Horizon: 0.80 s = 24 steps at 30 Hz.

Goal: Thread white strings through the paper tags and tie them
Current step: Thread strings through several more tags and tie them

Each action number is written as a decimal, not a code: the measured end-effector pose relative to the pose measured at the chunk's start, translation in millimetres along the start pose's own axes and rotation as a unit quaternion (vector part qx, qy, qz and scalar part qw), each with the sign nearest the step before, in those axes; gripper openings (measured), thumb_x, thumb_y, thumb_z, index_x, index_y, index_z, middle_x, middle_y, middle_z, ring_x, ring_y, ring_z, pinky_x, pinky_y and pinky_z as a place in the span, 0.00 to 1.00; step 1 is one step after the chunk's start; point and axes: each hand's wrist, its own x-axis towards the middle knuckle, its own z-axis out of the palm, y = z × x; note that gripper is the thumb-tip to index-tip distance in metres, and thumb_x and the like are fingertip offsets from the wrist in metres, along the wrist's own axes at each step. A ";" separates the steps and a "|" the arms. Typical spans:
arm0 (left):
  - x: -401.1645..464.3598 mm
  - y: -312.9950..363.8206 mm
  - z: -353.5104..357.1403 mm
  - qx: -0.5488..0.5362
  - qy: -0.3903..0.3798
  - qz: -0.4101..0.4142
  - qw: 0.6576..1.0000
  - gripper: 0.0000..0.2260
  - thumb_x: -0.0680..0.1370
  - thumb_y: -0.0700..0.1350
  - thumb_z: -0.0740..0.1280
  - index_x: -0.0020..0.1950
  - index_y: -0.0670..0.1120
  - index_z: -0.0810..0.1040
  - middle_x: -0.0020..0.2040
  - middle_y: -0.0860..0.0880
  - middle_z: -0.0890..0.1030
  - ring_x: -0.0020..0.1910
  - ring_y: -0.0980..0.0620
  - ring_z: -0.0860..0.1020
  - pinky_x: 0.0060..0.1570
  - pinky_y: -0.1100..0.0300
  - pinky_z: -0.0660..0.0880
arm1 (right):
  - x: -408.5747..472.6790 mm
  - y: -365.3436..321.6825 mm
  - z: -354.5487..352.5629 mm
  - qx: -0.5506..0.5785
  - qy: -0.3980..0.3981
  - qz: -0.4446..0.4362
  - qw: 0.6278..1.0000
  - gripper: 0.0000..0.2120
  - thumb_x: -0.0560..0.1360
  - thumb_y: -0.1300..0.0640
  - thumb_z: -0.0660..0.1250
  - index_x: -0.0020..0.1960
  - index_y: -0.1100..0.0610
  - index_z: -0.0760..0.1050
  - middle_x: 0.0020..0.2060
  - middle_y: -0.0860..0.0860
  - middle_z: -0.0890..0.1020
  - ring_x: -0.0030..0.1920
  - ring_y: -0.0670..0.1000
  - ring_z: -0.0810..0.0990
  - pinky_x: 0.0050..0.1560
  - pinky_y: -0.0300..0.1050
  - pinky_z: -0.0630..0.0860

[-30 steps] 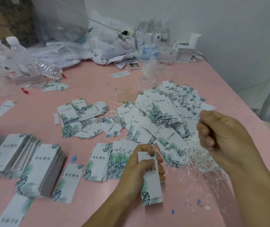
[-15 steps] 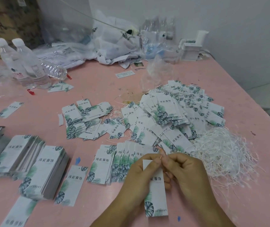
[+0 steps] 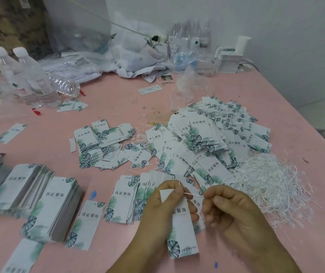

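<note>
My right hand (image 3: 236,211) has come back from the string pile since a second ago and is now drawing away to the right from the tag, a length of white string (image 3: 192,194) stretching taut between my two hands. I am holding the paper tag (image 3: 181,219) upright in my left hand (image 3: 157,215), near the front edge of the pink table (image 3: 118,101), thumb pressing its top corner and fingers curling round behind it. My right thumb and forefinger are pinching the string's end, the other fingers loosely curling. The string seems to be passing through the hole at the tag's top, though my thumb is hiding the hole itself. So I am judging this as mid-threading: next I should be pulling it through and looping it to knot. The loose string pile (image 3: 270,186) is lying just right of my hands, finished tags (image 3: 207,138) heaping beyond, unthreaded stacks (image 3: 39,198) waiting at the left
</note>
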 end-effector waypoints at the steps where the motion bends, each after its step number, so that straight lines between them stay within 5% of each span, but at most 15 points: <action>1: -0.9 -0.1 1.0 0.000 0.002 -0.001 1.000 0.05 0.73 0.45 0.73 0.43 0.45 0.81 0.40 0.37 0.81 0.32 0.44 0.80 0.33 0.54 0.79 | 0.2 -0.5 -1.4 0.037 -0.018 0.005 0.999 0.18 0.62 0.58 0.81 0.48 0.64 0.83 0.37 0.63 0.83 0.32 0.54 0.82 0.31 0.42 0.80; 4: -3.8 0.4 3.1 0.001 0.008 -0.005 1.000 0.02 0.74 0.44 0.72 0.42 0.47 0.82 0.39 0.39 0.82 0.32 0.45 0.80 0.32 0.54 0.80 | -0.1 -4.4 -1.1 0.159 -0.111 0.012 0.981 0.18 0.73 0.65 0.70 0.61 0.70 0.75 0.51 0.68 0.81 0.49 0.60 0.84 0.49 0.47 0.82; 6: -4.5 1.3 3.6 0.006 0.013 -0.005 1.000 0.03 0.73 0.45 0.71 0.42 0.46 0.81 0.39 0.37 0.81 0.31 0.44 0.80 0.31 0.54 0.80 | 0.4 -3.3 -1.8 0.189 -0.111 0.010 0.976 0.18 0.73 0.68 0.69 0.62 0.70 0.74 0.54 0.69 0.80 0.53 0.61 0.83 0.51 0.48 0.82; 9: -3.8 2.9 4.8 0.015 0.017 -0.006 1.000 0.06 0.73 0.45 0.70 0.43 0.43 0.80 0.37 0.36 0.81 0.30 0.44 0.80 0.31 0.55 0.79 | 1.7 -1.9 -0.6 0.108 0.001 -0.003 0.994 0.23 0.59 0.60 0.83 0.52 0.65 0.83 0.46 0.65 0.84 0.42 0.56 0.86 0.38 0.43 0.83; 12: -3.5 2.2 7.2 0.021 0.013 -0.013 1.000 0.11 0.74 0.45 0.70 0.48 0.38 0.76 0.38 0.36 0.80 0.31 0.43 0.79 0.31 0.55 0.79 | 3.8 1.0 4.6 0.051 0.075 -0.027 0.996 0.24 0.51 0.52 0.86 0.43 0.61 0.85 0.35 0.61 0.84 0.32 0.53 0.83 0.29 0.40 0.79; 15: -5.1 0.8 9.8 0.021 0.000 -0.021 1.000 0.11 0.76 0.44 0.72 0.50 0.37 0.76 0.40 0.33 0.79 0.32 0.42 0.78 0.32 0.55 0.77 | 6.6 4.0 -1.5 0.043 0.095 -0.084 0.991 0.15 0.58 0.53 0.83 0.40 0.58 0.84 0.36 0.56 0.82 0.34 0.50 0.79 0.32 0.41 0.78; 17: -5.2 1.6 10.7 0.001 -0.005 -0.018 1.000 0.09 0.74 0.42 0.67 0.52 0.38 0.77 0.43 0.34 0.79 0.34 0.41 0.78 0.34 0.53 0.77 | 7.8 -0.3 -8.3 0.072 0.100 -0.138 0.983 0.03 0.71 0.59 0.70 0.41 0.56 0.83 0.44 0.53 0.82 0.44 0.51 0.81 0.43 0.44 0.80; 19: -5.0 2.7 10.3 -0.029 -0.006 -0.024 0.999 0.14 0.70 0.38 0.63 0.55 0.40 0.78 0.44 0.34 0.79 0.37 0.40 0.78 0.36 0.51 0.77 | 7.5 -8.7 -16.1 0.094 0.100 -0.168 0.976 0.06 0.72 0.59 0.67 0.43 0.54 0.83 0.48 0.52 0.82 0.49 0.50 0.82 0.51 0.44 0.80; 21: -5.4 2.4 9.7 -0.037 0.000 -0.013 0.999 0.19 0.67 0.36 0.60 0.58 0.40 0.77 0.44 0.34 0.80 0.38 0.39 0.78 0.37 0.50 0.78 | 6.7 -16.2 -20.2 0.132 0.108 -0.174 0.970 0.04 0.68 0.57 0.73 0.43 0.53 0.83 0.42 0.51 0.82 0.40 0.46 0.81 0.46 0.40 0.80; 24: -7.1 -1.3 8.7 0.002 0.006 0.017 1.000 0.17 0.68 0.36 0.60 0.55 0.41 0.77 0.45 0.35 0.82 0.40 0.38 0.81 0.41 0.49 0.80 | 7.1 -15.6 -21.3 0.127 0.138 -0.153 0.970 0.07 0.71 0.59 0.66 0.42 0.54 0.84 0.35 0.49 0.80 0.31 0.43 0.76 0.36 0.36 0.77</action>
